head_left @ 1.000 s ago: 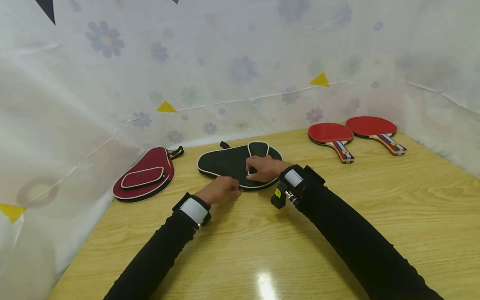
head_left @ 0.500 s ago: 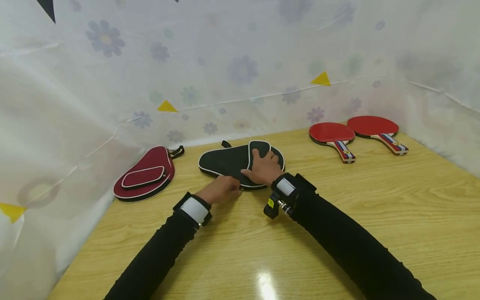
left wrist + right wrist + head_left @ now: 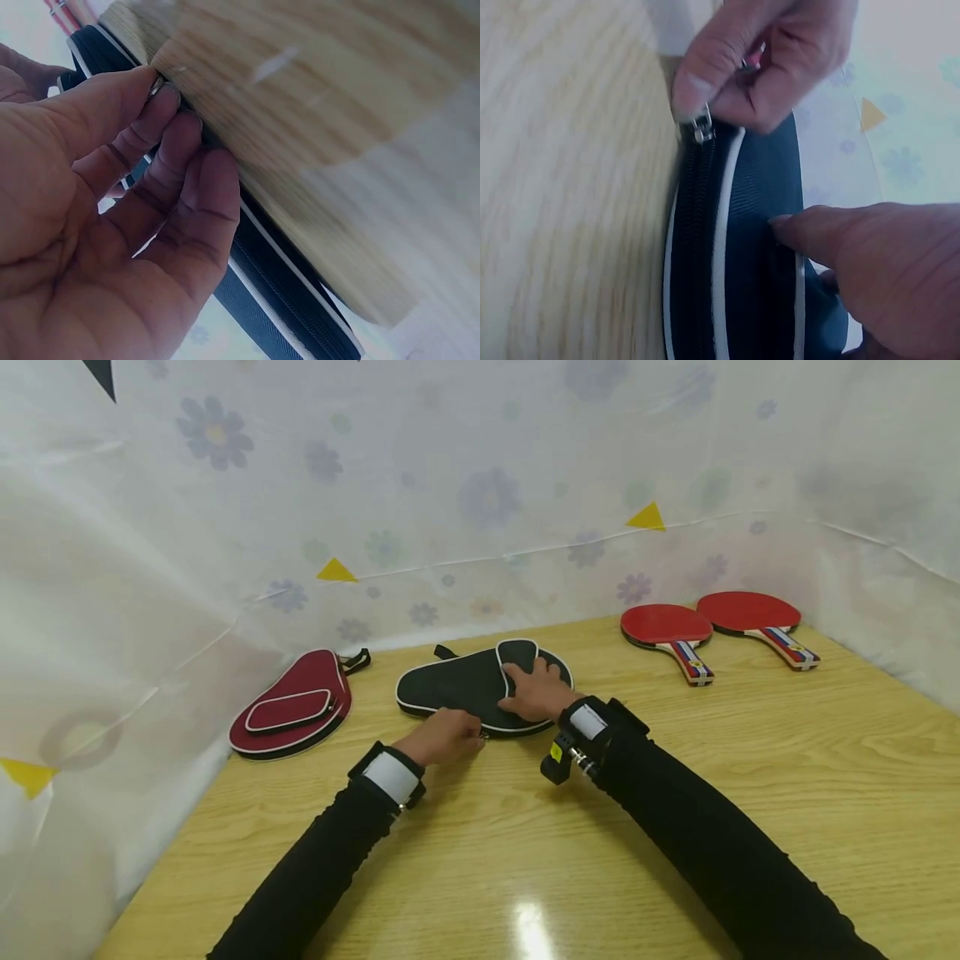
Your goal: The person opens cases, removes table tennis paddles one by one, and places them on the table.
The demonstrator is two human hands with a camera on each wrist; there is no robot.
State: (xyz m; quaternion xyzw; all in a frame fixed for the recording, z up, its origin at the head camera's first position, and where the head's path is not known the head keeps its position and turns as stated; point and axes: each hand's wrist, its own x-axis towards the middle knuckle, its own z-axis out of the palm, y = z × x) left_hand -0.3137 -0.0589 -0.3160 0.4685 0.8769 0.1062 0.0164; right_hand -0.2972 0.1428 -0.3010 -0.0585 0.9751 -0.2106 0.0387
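Observation:
A black paddle case [image 3: 450,681] with white piping lies flat on the table in the head view. My left hand [image 3: 442,737] is at its near edge, thumb and fingertips pinching the metal zipper pull [image 3: 702,126]. The right wrist view shows the zipper teeth [image 3: 697,217] closed below the slider, along the side of the case. My right hand [image 3: 542,689] rests on the wide end of the case, over the small pocket [image 3: 517,653], with its fingers spread. In the left wrist view the left fingers [image 3: 217,187] lie against the case's edge.
To the left lies a maroon paddle case [image 3: 296,693] with a front pocket and a black strap. At the back right, a red table tennis paddle [image 3: 666,623] lies beside another red paddle [image 3: 750,610]. A white flowered sheet [image 3: 450,485] surrounds the wooden table [image 3: 480,860].
My right hand's fingers have gone from curled at the pocket's near end to spread over the pocket. The left hand keeps its pinch on the zipper pull in nearly the same place.

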